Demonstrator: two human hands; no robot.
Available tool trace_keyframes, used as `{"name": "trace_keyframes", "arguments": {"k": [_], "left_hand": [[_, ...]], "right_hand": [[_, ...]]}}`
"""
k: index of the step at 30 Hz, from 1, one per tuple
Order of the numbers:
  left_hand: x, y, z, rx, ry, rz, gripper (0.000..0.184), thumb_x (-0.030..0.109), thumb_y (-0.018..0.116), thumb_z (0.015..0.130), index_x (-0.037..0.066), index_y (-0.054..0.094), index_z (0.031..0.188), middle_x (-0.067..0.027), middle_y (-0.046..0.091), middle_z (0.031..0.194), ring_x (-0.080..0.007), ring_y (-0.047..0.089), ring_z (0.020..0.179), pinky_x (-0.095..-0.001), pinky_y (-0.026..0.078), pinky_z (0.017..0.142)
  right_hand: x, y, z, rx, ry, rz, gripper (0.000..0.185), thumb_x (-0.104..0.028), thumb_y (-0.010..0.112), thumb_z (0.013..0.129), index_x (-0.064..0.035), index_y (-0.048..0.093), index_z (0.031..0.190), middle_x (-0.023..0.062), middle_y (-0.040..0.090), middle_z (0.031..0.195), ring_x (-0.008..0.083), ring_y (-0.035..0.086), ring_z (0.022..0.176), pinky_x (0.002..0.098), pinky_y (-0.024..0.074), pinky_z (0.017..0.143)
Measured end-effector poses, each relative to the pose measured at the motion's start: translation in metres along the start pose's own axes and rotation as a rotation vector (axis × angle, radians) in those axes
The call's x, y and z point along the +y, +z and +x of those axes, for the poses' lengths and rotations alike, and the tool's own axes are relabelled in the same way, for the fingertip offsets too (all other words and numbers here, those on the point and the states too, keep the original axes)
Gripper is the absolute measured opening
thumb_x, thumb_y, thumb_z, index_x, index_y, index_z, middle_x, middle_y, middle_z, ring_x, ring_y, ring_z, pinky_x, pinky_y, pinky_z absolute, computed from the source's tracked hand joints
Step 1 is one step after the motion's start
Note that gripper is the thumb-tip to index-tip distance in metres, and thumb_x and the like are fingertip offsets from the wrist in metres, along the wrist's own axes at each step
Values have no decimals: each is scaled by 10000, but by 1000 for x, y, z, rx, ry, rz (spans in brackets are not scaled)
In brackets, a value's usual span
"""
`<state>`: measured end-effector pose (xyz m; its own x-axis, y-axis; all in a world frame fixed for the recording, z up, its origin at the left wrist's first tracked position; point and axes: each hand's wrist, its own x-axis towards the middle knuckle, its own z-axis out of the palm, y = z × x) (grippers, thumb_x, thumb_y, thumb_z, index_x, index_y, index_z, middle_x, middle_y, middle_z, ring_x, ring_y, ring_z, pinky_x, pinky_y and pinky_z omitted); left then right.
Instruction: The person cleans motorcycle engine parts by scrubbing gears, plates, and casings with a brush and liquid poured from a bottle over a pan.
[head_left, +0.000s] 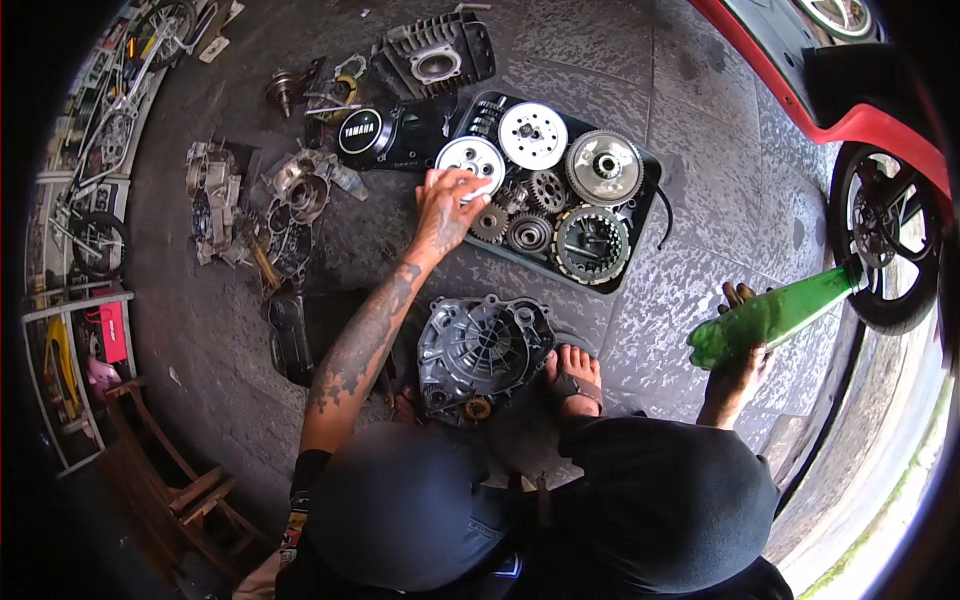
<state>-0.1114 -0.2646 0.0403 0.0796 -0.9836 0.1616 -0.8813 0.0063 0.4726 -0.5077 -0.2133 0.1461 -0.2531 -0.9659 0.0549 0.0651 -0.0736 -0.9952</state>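
Observation:
My left hand (448,207) reaches over the left side of a dark tray (560,272) of engine parts. Its fingers are closed at the lower edge of a round silver clutch plate (468,160) with holes; the thumb side partly covers the plate. A green plastic bottle (775,318) lies tilted in my right hand (738,375), its fingers wrapped round the base end and the neck pointing up to the right. Also in the tray are a white perforated disc (533,136), a large clutch basket gear (604,168), a toothed ring (591,245) and several smaller gears (529,234).
An engine cover (485,345) lies between my feet. Left of the tray sit a black YAMAHA cover (385,137), a finned cylinder (433,55) and crankcase pieces (298,195). A red motorcycle (850,120) with a black wheel (885,235) stands at right, a wooden stool (185,490) at lower left.

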Motion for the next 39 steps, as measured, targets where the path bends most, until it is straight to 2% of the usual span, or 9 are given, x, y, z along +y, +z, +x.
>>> {"name": "trace_keyframes", "arguments": {"k": [7,10,17,18,22,24,28,34,39], "left_hand": [[-30,-58,-36,351,-73,-380,143,146,613,871,96,699,974,-57,635,938,-195,576,813,-295,471,751],[-8,-94,-81,296,-291,-496,174,150,570,920,39,670,1009,-38,645,974,-96,588,789,-219,462,680],[4,-123,-210,250,-646,-582,156,145,573,921,35,651,999,-22,648,979,-59,582,736,-175,418,561],[13,-124,-222,218,-553,-667,129,136,594,904,46,652,975,-18,650,965,-53,574,702,-170,395,532],[47,-125,-245,-115,-387,-509,253,133,657,845,94,618,1092,-32,599,856,-79,560,687,-221,449,566],[45,-110,-254,-62,99,-53,318,195,703,800,135,619,1100,-32,598,865,-150,596,683,-271,492,559],[62,-99,-283,-334,-188,88,432,244,708,772,168,574,1175,-26,569,945,-189,599,845,-310,537,601],[66,-104,-268,-307,92,491,342,160,631,763,72,583,1090,-39,521,926,-198,523,966,-329,447,773],[41,-72,-264,-208,216,404,232,129,610,723,40,619,937,-44,509,886,-209,487,985,-337,400,817]], "right_hand": [[15,20,-4,-159,-7,12,849,-443,714,755,32,326,1342,245,503,1266,345,542,1127,413,456,927],[27,39,-13,-232,2,27,811,-383,729,755,26,336,1335,246,491,1286,324,530,1139,409,448,940],[53,66,-28,-395,30,54,738,-244,765,756,11,360,1318,247,461,1333,276,504,1166,399,428,971],[59,65,-31,-461,8,35,655,-203,687,821,2,343,1340,220,417,1380,238,496,1146,387,394,995],[66,88,-45,-427,122,51,689,-137,739,772,-10,360,1333,218,483,1316,268,487,1177,393,352,1027],[66,99,-45,-534,100,35,688,-183,728,787,-1,349,1331,240,456,1334,292,456,1216,410,328,1046],[49,114,-50,-597,65,33,680,-205,711,803,-4,338,1335,269,431,1349,317,439,1244,429,306,1065],[38,113,-56,-569,19,27,612,-120,698,804,-5,380,1314,228,492,1305,284,480,1203,404,331,1042],[34,121,-57,-594,31,73,655,-131,710,796,-3,362,1335,229,497,1292,291,481,1205,403,327,1045]]}}
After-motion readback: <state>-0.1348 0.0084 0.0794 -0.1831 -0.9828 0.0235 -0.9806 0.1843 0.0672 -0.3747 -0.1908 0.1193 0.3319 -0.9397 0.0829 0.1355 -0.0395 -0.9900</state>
